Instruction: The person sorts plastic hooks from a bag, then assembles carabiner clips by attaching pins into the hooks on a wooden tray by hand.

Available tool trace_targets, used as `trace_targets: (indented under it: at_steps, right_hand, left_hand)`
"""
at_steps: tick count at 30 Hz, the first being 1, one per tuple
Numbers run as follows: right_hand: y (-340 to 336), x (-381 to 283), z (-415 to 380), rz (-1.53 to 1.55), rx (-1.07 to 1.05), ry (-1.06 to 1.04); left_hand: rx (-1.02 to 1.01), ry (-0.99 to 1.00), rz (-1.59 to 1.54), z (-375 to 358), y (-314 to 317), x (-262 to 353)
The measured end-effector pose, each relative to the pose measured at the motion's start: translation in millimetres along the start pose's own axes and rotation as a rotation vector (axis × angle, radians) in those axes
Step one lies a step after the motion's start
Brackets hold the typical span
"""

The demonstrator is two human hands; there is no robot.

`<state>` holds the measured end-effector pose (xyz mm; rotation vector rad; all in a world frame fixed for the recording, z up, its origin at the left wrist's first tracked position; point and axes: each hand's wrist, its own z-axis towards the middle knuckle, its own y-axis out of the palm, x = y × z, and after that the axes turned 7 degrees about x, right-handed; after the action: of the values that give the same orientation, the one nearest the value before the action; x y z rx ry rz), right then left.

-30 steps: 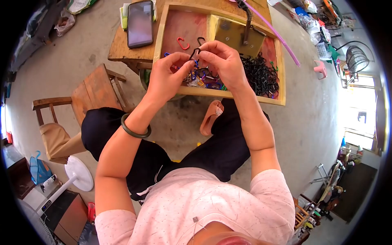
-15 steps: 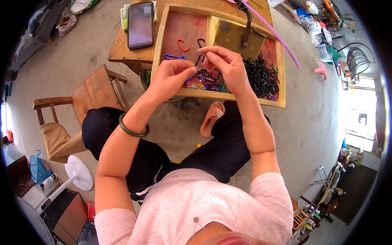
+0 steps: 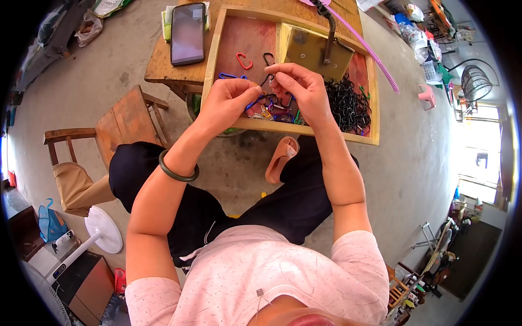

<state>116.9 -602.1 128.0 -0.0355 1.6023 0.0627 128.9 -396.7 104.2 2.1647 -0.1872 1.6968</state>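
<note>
Over the wooden-framed tray [image 3: 304,128], my left hand [image 3: 228,103] pinches the lower end of a small black hook-shaped piece [image 3: 265,81]. My right hand [image 3: 302,92] is at the piece's upper end, thumb and forefinger bent close to it; whether they touch it is unclear. Beneath my hands lie colored clips and small metal parts [image 3: 266,112]. A red clip [image 3: 244,61], a blue clip [image 3: 231,76] and a black clip [image 3: 267,57] lie farther back. A pile of black clips [image 3: 347,106] fills the tray's right part.
A metal plate [image 3: 318,51] with an upright lever [image 3: 329,38] stands at the tray's back. The phone [image 3: 187,33] lies on the table [image 3: 157,68] left of the tray. A pink coiled cord [image 3: 370,49] crosses the right side. A wooden chair [image 3: 128,122] stands at left.
Both hands stay in nearly the same place. The fingers of my right hand have shifted slightly around the black piece's upper end.
</note>
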Motion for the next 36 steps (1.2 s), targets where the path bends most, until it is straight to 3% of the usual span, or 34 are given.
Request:
trace_targets:
  at_steps: [9, 18, 24, 30, 34, 36]
  right_hand:
    - [3, 2, 1, -0.023, 0.052, -0.055]
    - [-3, 7, 3, 0.051, 0.044, -0.036]
    - [-5, 5, 2, -0.032, 0.055, -0.044]
    - [-11, -2, 1, -0.105, -0.045, 0.013]
    - [-6, 16, 2, 0.033, -0.156, -0.024]
    - [0, 20, 3, 0.169, -0.1, -0.015]
  left_hand:
    - [-0.017, -0.013, 0.007, -2, -3, 6]
    - [0.141, 0.218, 0.221, 0, 4, 0]
    - [0.242, 0.447, 0.611, -5, 8, 8]
    - [0.282, 0.427, 0.41, -5, 12, 9]
    - [0.247, 0.365, 0.32, -7, 12, 10]
    - [0.206, 0.316, 0.3, -9, 16, 11]
